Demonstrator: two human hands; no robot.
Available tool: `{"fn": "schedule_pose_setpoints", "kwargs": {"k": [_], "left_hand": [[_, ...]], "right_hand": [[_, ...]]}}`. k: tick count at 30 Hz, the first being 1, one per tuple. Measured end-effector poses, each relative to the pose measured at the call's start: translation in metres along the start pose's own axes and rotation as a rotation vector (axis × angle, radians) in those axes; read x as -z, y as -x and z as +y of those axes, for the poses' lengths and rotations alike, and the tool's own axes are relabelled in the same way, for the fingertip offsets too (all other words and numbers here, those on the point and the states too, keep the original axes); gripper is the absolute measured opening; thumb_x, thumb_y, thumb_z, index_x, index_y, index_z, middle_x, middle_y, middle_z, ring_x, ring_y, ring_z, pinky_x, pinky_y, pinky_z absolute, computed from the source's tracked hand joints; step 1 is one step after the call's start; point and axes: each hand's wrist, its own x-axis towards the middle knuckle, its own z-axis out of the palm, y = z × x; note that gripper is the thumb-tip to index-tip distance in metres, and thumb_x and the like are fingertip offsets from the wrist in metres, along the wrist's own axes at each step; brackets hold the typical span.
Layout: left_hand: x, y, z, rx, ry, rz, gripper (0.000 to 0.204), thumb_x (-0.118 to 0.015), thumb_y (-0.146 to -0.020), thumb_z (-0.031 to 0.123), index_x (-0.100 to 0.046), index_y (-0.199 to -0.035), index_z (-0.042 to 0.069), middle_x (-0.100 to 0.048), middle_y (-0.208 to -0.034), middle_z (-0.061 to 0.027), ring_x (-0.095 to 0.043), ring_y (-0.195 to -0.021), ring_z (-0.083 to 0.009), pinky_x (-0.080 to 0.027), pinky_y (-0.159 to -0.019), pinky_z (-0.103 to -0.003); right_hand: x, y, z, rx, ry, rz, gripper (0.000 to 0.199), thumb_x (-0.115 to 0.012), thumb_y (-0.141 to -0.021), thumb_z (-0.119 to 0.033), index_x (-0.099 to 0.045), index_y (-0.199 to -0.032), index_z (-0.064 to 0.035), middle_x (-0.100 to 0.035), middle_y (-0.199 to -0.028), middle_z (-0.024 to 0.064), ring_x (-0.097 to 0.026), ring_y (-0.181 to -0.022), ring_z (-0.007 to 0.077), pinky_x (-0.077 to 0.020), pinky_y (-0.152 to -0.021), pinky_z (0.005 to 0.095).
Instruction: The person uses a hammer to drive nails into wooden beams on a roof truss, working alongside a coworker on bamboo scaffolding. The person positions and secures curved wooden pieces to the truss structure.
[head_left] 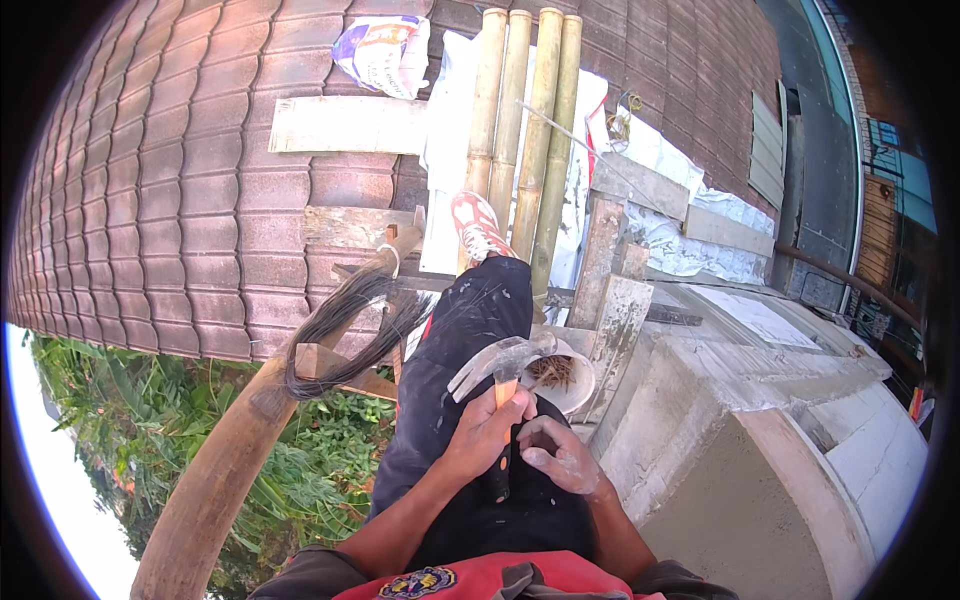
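1. Hammer (503, 362): a claw hammer with a grey steel head sits just below picture centre, over the person's lap. The head points toward 10 o'clock; the handle runs down toward 6 o'clock into the left hand (487, 428).
2. Left hand: clamped around the handle just under the head, fingers wrapped fully round it.
3. Right hand (560, 455): at 4 o'clock of the left hand and touching it, fingers curled together and dusted white. Whether it pinches something small cannot be told.
4. Handling judgement: the hammer is rigid and head-heavy, so it will swing nose-down if held loosely. The present hold, high near the head, gives control for short taps; a hold lower on the handle would suit full blows. The steel head looks smooth; the handle is the place to take it.
5. White bucket (570, 378): just beyond the hammer head at 2 o'clock, holding what appear to be rusty nails.
6. Coil of dark wire (345, 335): at 9 o'clock of the hammer, hung over a wooden pole (215, 480) that slants toward 7 o'clock.
7. Surroundings: a dark trouser leg (470, 340) ends in a red and white shoe (478, 226) at 12 o'clock, resting by bamboo poles (525, 140). Brown roof tiles (170, 180) lie at 10 o'clock, a concrete ledge (740, 400) at 3 o'clock.
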Motion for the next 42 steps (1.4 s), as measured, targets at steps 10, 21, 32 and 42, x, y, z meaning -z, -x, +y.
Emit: {"fn": "schedule_pose_setpoints", "kwargs": {"k": [10,21,32,42], "left_hand": [[0.027,-0.071,0.115,-0.224,0.073,0.315,0.039,-0.049,-0.118,0.036,-0.065,-0.124,0.001,-0.061,-0.115,-0.0050,-0.054,-0.104,-0.0140,-0.045,-0.098,-0.032],[0.068,-0.052,0.204,-0.323,0.207,0.614,0.018,-0.048,-0.110,0.000,-0.058,-0.125,0.000,-0.074,-0.125,-0.0151,-0.077,-0.106,-0.0230,-0.056,-0.091,-0.031],[0.033,0.047,0.275,-0.598,0.055,1.007,0.039,-0.049,-0.109,0.003,-0.048,-0.148,-0.002,-0.068,-0.106,-0.0092,-0.068,-0.100,-0.0182,-0.055,-0.094,-0.036],[-0.063,0.202,0.392,-0.958,-0.263,1.578,0.021,-0.052,-0.116,0.019,-0.061,-0.128,0.003,-0.068,-0.113,-0.0109,-0.069,-0.107,-0.0206,-0.053,-0.095,-0.037]], "right_hand": [[-0.026,-0.095,-0.125,-0.196,0.430,0.054,0.038,-0.076,-0.103,-0.033,-0.062,-0.122,-0.0033,-0.071,-0.088,0.0090,-0.070,-0.077,0.0161,-0.0552,-0.074,0.0352],[0.018,-0.207,-0.320,-0.127,0.302,0.018,0.034,-0.078,-0.101,-0.021,-0.048,-0.110,-0.0082,-0.048,-0.073,-0.0025,-0.044,-0.049,0.0054,-0.0371,-0.043,0.0241],[-0.059,-0.301,-0.386,0.100,0.547,-0.476,0.044,-0.072,-0.103,-0.031,-0.053,-0.131,-0.0039,-0.056,-0.096,0.0028,-0.048,-0.077,0.0137,-0.0441,-0.067,0.0330],[-0.164,-0.323,-0.450,0.721,0.601,-0.787,0.050,-0.069,-0.108,-0.037,-0.065,-0.133,0.0053,-0.072,-0.107,0.0225,-0.069,-0.086,0.0396,-0.0590,-0.085,0.0467]]}}
